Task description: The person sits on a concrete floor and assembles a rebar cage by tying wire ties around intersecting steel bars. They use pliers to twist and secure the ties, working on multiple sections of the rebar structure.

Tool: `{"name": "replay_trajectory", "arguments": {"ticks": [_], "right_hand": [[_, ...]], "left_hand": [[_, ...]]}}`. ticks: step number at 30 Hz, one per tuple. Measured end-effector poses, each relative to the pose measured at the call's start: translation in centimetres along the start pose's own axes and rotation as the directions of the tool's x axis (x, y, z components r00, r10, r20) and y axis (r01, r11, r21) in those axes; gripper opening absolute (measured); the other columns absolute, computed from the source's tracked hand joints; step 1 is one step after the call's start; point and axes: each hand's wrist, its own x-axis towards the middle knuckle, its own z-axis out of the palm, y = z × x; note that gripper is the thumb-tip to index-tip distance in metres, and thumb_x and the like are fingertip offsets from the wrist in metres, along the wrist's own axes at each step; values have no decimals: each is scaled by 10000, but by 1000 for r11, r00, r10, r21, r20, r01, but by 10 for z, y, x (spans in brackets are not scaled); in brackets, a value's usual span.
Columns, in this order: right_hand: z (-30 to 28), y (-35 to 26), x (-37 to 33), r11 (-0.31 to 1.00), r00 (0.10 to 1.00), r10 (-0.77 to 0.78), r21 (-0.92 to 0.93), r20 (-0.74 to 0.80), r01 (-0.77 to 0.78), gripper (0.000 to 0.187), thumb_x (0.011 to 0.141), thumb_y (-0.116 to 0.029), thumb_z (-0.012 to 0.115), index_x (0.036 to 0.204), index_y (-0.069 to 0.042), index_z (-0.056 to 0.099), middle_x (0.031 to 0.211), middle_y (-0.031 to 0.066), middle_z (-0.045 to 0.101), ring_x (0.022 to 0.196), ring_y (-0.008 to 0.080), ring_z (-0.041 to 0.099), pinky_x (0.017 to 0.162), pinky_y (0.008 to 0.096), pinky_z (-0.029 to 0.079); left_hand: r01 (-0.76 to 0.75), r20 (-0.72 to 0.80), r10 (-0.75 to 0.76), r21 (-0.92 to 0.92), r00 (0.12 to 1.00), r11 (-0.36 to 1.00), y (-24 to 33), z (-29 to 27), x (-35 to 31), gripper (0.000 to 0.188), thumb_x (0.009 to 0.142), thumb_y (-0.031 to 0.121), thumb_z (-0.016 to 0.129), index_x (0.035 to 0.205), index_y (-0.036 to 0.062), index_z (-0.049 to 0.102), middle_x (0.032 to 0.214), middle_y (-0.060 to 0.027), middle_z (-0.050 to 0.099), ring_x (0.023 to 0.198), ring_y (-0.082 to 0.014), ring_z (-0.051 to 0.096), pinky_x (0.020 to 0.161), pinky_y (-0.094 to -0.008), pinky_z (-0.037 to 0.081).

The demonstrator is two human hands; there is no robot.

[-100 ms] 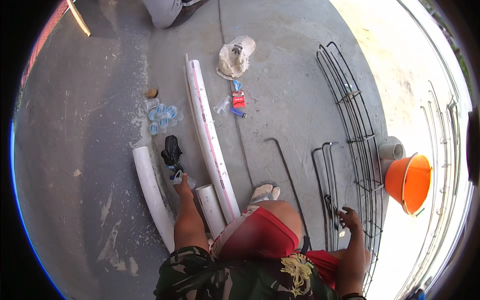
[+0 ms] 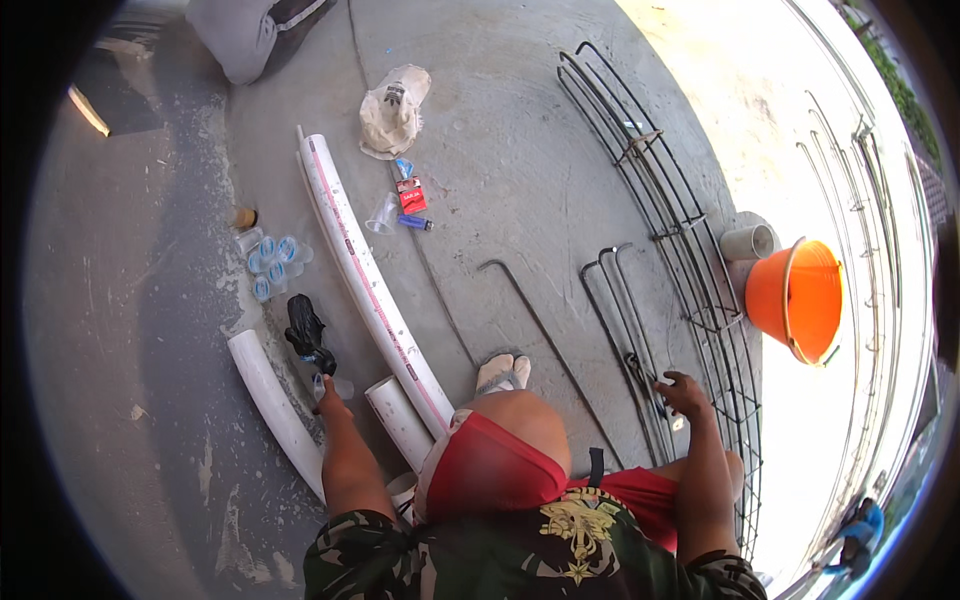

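Observation:
My left hand [image 2: 329,396] reaches down at the left, its fingers closed around what looks like a clear plastic cup [image 2: 343,388]. Touching or just beyond those fingers is a crumpled black plastic bag [image 2: 306,325]. At the right my right hand [image 2: 686,394] hovers with fingers apart and nothing visible in it. Close to its fingertips, a dark tool like pincers [image 2: 632,364] lies across several hooked steel bars [image 2: 612,300]. Another hooked bar [image 2: 535,325] lies to their left, near my foot.
White plastic pipes [image 2: 360,255] lie left of my leg, with a shorter curved pipe [image 2: 270,390] beyond. A steel rebar cage [image 2: 675,215] runs along the right, beside an orange bucket [image 2: 790,300]. Sealed cups [image 2: 272,262] and a cloth sack [image 2: 393,112] sit farther off; a person [image 2: 235,35] is far left.
The view has turned, so the floor things sit farther left in the picture. My left hand stays by the black bag and my right hand by the hooked bars.

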Motion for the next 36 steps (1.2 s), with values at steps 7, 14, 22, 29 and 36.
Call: {"name": "replay_trajectory", "arguments": {"ticks": [7,14,22,29,36], "right_hand": [[18,50,-19,998,999,-15,-67,-36,13,609,786,-386,696,1240,1,574,1082,242,649,1031,350,625,911,396,477],[-19,8,-56,997,987,-80,-33,-142,76,532,836,-368,658,1192,21,585,1074,244,648,1032,368,617,884,402,478],[-77,12,-181,974,897,-22,192,-441,118,509,843,-334,676,1229,-24,557,1024,213,654,947,338,638,834,404,489],[-84,86,-310,885,555,105,332,-825,326,381,854,-201,683,1171,-13,587,958,152,661,836,269,642,758,394,506],[63,304,-268,784,581,612,510,-537,-355,440,828,-318,662,1146,-22,594,991,175,660,969,313,633,845,410,488]], "left_hand": [[-659,188,699,563,690,498,4,39,-75,802,806,184,657,1444,27,196,1412,-234,353,1278,-393,403,1039,-497,389],[-999,687,726,22,38,31,63,156,-201,437,846,82,591,1264,-13,507,1270,-205,525,1217,-352,482,1033,-427,380],[-854,805,315,-518,-503,-42,96,231,-478,383,906,134,595,1258,-5,537,1160,-140,627,1062,-215,607,896,-322,483],[-704,729,-28,-671,-684,-233,42,229,-601,389,897,155,613,1261,32,557,1115,-121,635,1009,-208,592,864,-334,475],[-653,736,-287,-677,-614,-339,-30,208,-631,407,865,148,640,1243,19,561,1094,-149,641,990,-231,599,844,-337,476]]}}
